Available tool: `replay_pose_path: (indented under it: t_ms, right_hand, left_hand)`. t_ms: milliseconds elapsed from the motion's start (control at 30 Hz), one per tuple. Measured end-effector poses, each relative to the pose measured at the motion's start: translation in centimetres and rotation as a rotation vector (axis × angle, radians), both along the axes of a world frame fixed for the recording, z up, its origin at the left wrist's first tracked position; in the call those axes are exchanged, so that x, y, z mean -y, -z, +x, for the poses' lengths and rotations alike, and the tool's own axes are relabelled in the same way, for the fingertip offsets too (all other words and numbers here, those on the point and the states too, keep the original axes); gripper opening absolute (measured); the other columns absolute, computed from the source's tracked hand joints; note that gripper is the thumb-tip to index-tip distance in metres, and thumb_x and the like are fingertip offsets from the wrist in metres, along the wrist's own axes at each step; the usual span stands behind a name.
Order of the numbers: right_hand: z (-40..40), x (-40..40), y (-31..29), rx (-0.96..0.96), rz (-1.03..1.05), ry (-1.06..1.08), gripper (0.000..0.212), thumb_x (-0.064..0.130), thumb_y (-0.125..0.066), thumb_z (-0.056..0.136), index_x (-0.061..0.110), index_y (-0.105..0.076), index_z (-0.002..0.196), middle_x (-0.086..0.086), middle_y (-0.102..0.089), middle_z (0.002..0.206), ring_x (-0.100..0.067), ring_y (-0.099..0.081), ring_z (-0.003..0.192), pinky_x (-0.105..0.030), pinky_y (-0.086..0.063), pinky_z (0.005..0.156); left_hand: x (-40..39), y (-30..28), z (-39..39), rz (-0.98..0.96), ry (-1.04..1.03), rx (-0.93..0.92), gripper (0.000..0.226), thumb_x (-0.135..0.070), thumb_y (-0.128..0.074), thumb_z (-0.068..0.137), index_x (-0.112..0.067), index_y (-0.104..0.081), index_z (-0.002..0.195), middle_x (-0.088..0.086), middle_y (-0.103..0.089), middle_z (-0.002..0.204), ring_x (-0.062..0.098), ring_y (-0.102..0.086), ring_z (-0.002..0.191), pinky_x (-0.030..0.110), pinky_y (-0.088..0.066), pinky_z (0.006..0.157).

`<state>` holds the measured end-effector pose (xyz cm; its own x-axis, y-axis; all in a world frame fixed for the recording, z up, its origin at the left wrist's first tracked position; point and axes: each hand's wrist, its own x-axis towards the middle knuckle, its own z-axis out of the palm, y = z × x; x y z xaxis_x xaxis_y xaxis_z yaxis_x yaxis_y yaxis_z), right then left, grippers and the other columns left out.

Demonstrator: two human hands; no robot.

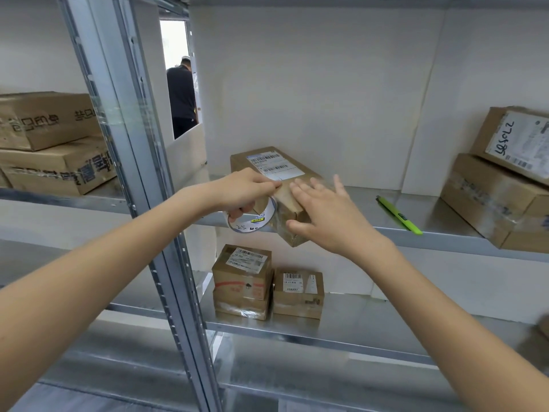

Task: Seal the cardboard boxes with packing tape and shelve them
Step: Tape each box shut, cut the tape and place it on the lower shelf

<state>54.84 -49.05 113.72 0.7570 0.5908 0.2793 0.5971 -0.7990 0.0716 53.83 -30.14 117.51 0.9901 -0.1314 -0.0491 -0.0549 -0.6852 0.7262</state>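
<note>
The right hand (pixel 326 212) covers the near top of the long box (pixel 276 171), so the seam there is hidden. The left hand (pixel 243 193) hides part of the tape roll (pixel 254 220). Boxes at the right edge (pixel 505 197) and left edge (pixel 44 144) are cut off. Label print is too small to read. A blurred brown shape (pixel 539 337) sits at lower right.

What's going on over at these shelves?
A person is taping up a long cardboard box that lies on a metal shelf, its near end sticking out over the edge. The left hand holds a roll of packing tape against the box, while the right hand lies flat on top. A green utility knife lies beside it. Smaller boxes sit on the shelf below.
</note>
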Motion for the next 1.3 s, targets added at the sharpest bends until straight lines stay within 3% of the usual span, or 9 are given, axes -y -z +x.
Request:
replay_pose_path:
  t_ms: [133,300,433,567,733,900,1067,1200,1300]
  right_hand:
    - [-0.6,-0.8,0.8,-0.066,0.124,-0.18,0.061,0.02,-0.041,0.099,0.014,-0.019,0.155,-0.001,-0.013,0.163,-0.012,-0.008,0.15,-0.031,0.009,0.118]
    - [-0.8,-0.7,1.2,-0.065,0.178,-0.191,0.062,0.015,-0.041,0.097,0.017,-0.021,0.155,0.002,-0.015,0.162,-0.011,-0.01,0.15,-0.026,0.004,0.118]
    - [-1.1,-0.8,1.1,-0.053,0.186,-0.199,0.064,0.017,-0.045,0.096,0.018,-0.02,0.155,0.002,-0.015,0.162,-0.015,-0.009,0.15,-0.034,0.002,0.121]
    - [0.3,0.7,0.9,-0.172,0.376,0.1,0.103,0.056,-0.071,0.077,0.028,-0.011,0.157,0.0,0.002,0.164,-0.025,0.007,0.15,-0.05,0.001,0.119]
    - [1.2,1.2,0.8,-0.277,0.706,0.201,0.102,0.064,-0.077,0.063,0.014,-0.043,0.144,-0.005,-0.045,0.139,-0.026,-0.037,0.131,-0.036,-0.034,0.105]
    - [1.4,1.7,0.1,-0.561,1.203,0.185,0.054,0.067,-0.074,0.064,0.016,-0.07,0.082,0.003,-0.069,0.08,-0.015,-0.063,0.078,-0.027,-0.048,0.064]
    - [1.5,1.9,-0.2,-0.898,1.317,0.238,0.067,0.075,-0.063,0.071,0.021,-0.065,0.111,0.003,-0.069,0.109,-0.017,-0.064,0.1,-0.04,-0.055,0.088]
    - [1.3,2.5,-0.7,-0.579,1.283,0.285,0.065,0.065,-0.054,0.086,0.01,-0.061,0.122,0.002,-0.062,0.107,-0.018,-0.056,0.1,-0.028,-0.044,0.078]
    - [1.8,2.5,-1.4,-0.334,1.13,0.218,0.093,0.066,-0.066,0.077,0.009,-0.04,0.146,-0.007,-0.05,0.142,-0.025,-0.045,0.132,-0.035,-0.041,0.1]
  left_hand:
    - [-0.2,0.1,-0.3,-0.008,0.027,-0.006,0.026,-0.028,-0.045,0.1,-0.015,-0.067,0.105,-0.002,-0.025,0.055,0.008,-0.027,0.038,0.018,-0.027,0.035]
    - [0.0,0.3,-0.7,-0.043,0.033,0.025,0.026,-0.027,-0.047,0.1,-0.019,-0.061,0.079,-0.005,-0.024,0.054,0.007,-0.026,0.039,0.017,-0.022,0.038]
    - [0.1,0.1,-1.2,-0.084,0.044,0.007,0.024,-0.031,-0.047,0.101,-0.017,-0.066,0.093,-0.003,-0.021,0.059,0.008,-0.022,0.042,0.017,-0.019,0.039]
    - [-0.2,0.3,-1.7,-0.118,0.041,-0.022,0.026,-0.035,-0.051,0.099,-0.034,-0.056,0.125,-0.005,-0.024,0.057,0.011,-0.025,0.046,0.019,-0.028,0.038]
    - [-0.6,-0.4,-2.0,-0.299,-0.007,0.194,0.037,-0.035,-0.063,0.093,-0.002,-0.069,0.111,-0.004,-0.047,0.052,0.013,-0.046,0.044,0.024,-0.045,0.053]
    - [-0.1,-2.6,-0.5,-0.666,0.033,0.292,0.043,-0.022,-0.063,0.093,0.007,-0.057,0.124,-0.007,-0.048,0.056,0.014,-0.053,0.053,0.033,-0.047,0.077]
    - [3.8,-4.1,2.6,-0.639,0.054,0.314,0.025,-0.033,-0.059,0.097,-0.009,-0.063,0.105,-0.009,-0.047,0.052,0.014,-0.053,0.054,0.032,-0.045,0.074]
    - [6.3,-4.5,4.9,-0.514,0.073,0.324,0.025,-0.036,-0.052,0.1,-0.012,-0.058,0.097,-0.005,-0.045,0.053,0.011,-0.052,0.05,0.024,-0.049,0.062]
    - [7.1,-4.5,6.0,-0.455,0.07,0.349,0.029,-0.038,-0.051,0.1,-0.009,-0.055,0.098,0.0,-0.044,0.058,0.012,-0.05,0.051,0.018,-0.048,0.054]
